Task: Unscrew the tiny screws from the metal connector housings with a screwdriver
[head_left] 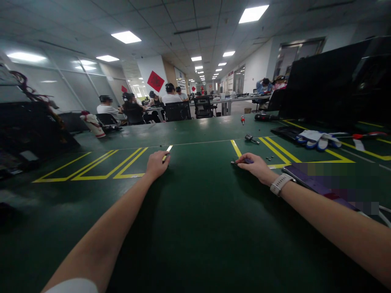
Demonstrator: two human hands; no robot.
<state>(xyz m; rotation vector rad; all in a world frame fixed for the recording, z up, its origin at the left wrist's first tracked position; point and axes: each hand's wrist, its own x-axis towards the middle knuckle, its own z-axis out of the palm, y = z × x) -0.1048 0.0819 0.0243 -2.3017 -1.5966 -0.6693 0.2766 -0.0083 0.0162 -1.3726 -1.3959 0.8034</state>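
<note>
While both arms reach across green mat [195, 228], right hand [255, 166] pinches small purple-handled tool [244, 161] at 1 o'clock; left hand [156, 164] rests curled, seemingly empty, at 11 o'clock; pickup step likely; next move calls for firm lift.

One head-worn cam, looking fwd and slightly down across a green work table [195, 228] from its near edge. Both forearms stretch away from the lens; left hand [157, 164] and right hand [255, 166] sit mid-frame. Wide-angle, office w/ seated people [134, 108] far behind. No 2nd view.
</note>
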